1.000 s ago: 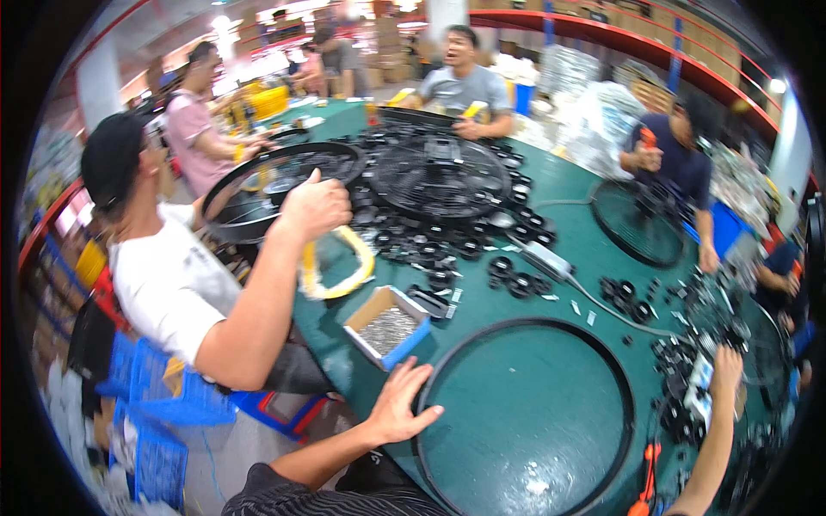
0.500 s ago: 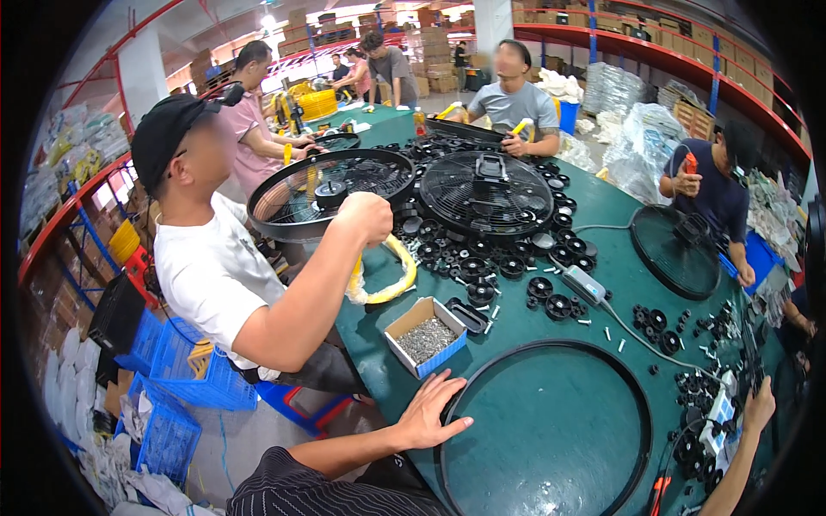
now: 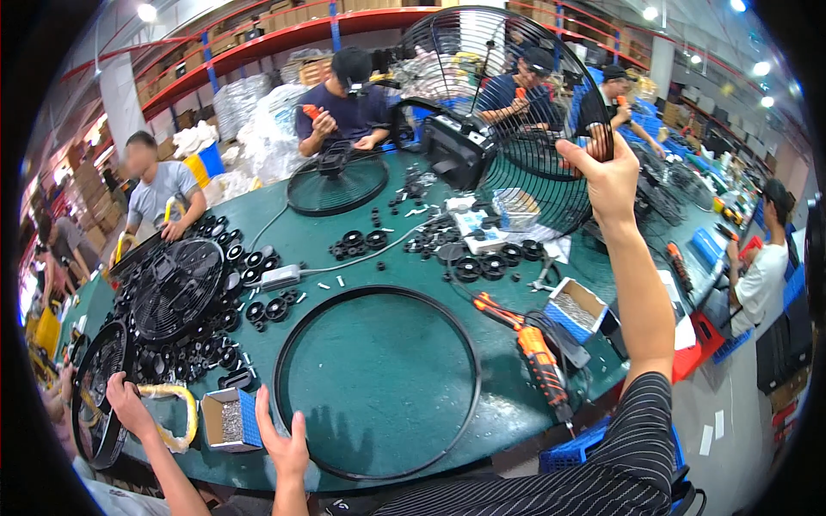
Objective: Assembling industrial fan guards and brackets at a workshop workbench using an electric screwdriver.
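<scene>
High on the right, my right hand grips the rim of a black wire fan guard. The guard hangs tilted above the table, with a black plastic housing on its near face. At the lower left my left hand is open, its fingers apart and nothing in it. Next to that hand a large black ring lies flat on the green table; whether they touch I cannot tell. A blue-and-white box of small screws stands left of the hand.
An orange power screwdriver lies right of the ring, near a second screw box. Black knobs and a grey cable spread across the table. At the left, a co-worker's hand touches another fan guard. More people work opposite.
The view has swung right. My right hand has lifted a fan guard from the right side of the table into the air. My left hand has come off the ring's rim and risen slightly.
</scene>
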Demonstrator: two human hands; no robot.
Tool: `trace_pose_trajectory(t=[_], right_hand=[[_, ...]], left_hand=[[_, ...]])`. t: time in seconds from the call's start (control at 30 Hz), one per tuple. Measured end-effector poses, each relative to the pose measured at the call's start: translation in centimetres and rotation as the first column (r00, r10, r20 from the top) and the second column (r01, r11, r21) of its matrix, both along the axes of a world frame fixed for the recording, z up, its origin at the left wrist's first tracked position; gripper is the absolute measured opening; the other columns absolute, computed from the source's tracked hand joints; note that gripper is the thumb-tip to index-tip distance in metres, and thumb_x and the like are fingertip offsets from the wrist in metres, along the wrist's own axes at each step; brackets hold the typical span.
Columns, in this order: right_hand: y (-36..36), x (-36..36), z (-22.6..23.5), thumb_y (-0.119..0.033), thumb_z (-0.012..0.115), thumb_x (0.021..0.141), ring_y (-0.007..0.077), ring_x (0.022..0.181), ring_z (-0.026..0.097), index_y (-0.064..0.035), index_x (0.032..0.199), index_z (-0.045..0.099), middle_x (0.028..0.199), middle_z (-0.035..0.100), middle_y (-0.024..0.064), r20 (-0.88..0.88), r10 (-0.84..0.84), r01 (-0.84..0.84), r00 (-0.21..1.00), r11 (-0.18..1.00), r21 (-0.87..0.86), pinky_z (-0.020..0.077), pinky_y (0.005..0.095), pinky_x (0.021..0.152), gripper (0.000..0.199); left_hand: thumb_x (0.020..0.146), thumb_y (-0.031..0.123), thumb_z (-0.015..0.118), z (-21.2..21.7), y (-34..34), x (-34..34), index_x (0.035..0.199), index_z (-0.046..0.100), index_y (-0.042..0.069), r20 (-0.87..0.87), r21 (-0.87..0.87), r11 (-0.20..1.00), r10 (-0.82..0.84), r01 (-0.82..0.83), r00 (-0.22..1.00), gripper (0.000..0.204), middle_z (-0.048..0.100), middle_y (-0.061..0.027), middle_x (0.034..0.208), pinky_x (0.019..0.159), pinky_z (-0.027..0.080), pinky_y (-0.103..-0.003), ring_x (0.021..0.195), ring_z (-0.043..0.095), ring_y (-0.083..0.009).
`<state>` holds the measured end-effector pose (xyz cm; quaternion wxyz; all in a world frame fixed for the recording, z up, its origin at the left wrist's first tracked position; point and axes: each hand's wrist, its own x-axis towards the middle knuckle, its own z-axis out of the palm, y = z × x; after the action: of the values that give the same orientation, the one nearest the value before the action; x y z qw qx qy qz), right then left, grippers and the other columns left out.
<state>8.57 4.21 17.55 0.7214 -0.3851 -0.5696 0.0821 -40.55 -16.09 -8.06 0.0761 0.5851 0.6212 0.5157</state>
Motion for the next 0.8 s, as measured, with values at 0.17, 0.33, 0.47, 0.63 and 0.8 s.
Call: trace_pose_trajectory(t=[0.17,0.33,0.47,0.63,0.8], right_hand=[[-12.2,-0.4,-5.3,-0.010,0.076,0.083,0.0134,0.063,0.063,-0.0079,0.086,0.055,0.075,0.060,0.0016,-0.514,0.260,-0.333,0.818,0.941,-0.055,0.0544,0.0295,0.056,0.021],[-21.2,-3.2,-12.8,-0.009,0.071,0.083,0.0155,0.059,0.061,-0.0037,0.093,0.053,0.071,0.059,0.0043,-0.661,0.399,-0.478,0.636,0.875,0.069,0.0544,0.0301,0.058,0.022],[-22.7,-4.6,-14.0,-0.027,0.064,0.090,0.0127,0.054,0.047,-0.0113,0.077,0.049,0.061,0.046,-0.0001,-0.769,0.470,-0.659,0.434,0.747,0.085,0.0403,0.0282,0.052,0.025],[-22.6,-8.2,-14.4,-0.037,0.058,0.097,0.0133,0.049,0.044,-0.0124,0.064,0.048,0.057,0.046,-0.0003,-0.818,0.523,-0.756,0.240,0.629,0.181,0.0362,0.0281,0.050,0.042],[-22.0,-10.6,-16.4,-0.038,0.059,0.098,0.0141,0.053,0.054,-0.0104,0.077,0.051,0.062,0.053,0.0016,-0.851,0.480,-0.781,0.211,0.607,0.148,0.0435,0.0276,0.053,0.035]], left_hand=[[0.085,0.024,0.073,3.2,6.2,3.5,0.153,0.026,0.006,0.829,0.242,0.757,-0.486,0.607,0.276,0.085,0.034,-0.0192,0.154,0.114,0.030,-0.053,0.142,0.035,-0.0379],[0.081,0.033,0.078,8.0,0.9,8.1,0.156,0.019,0.018,0.745,0.511,0.491,-0.662,0.705,-0.079,0.097,0.028,-0.0172,0.158,0.107,0.040,-0.058,0.142,0.031,-0.0443],[0.082,0.022,0.074,10.9,-3.2,4.6,0.158,0.007,0.025,0.469,0.682,0.419,-0.879,0.599,0.081,0.101,0.017,-0.0118,0.164,0.102,0.043,-0.066,0.143,0.026,-0.0488],[0.092,0.021,0.061,14.4,-4.6,4.4,0.158,-0.003,0.022,0.358,0.679,0.258,-0.934,0.687,-0.004,0.092,0.013,-0.0144,0.164,0.094,0.053,-0.060,0.141,0.033,-0.0458],[0.093,0.021,0.061,13.0,-5.9,4.4,0.158,-0.004,0.020,0.347,0.638,0.266,-0.937,0.723,0.039,0.092,0.013,-0.0161,0.163,0.091,0.055,-0.058,0.140,0.034,-0.0457]])
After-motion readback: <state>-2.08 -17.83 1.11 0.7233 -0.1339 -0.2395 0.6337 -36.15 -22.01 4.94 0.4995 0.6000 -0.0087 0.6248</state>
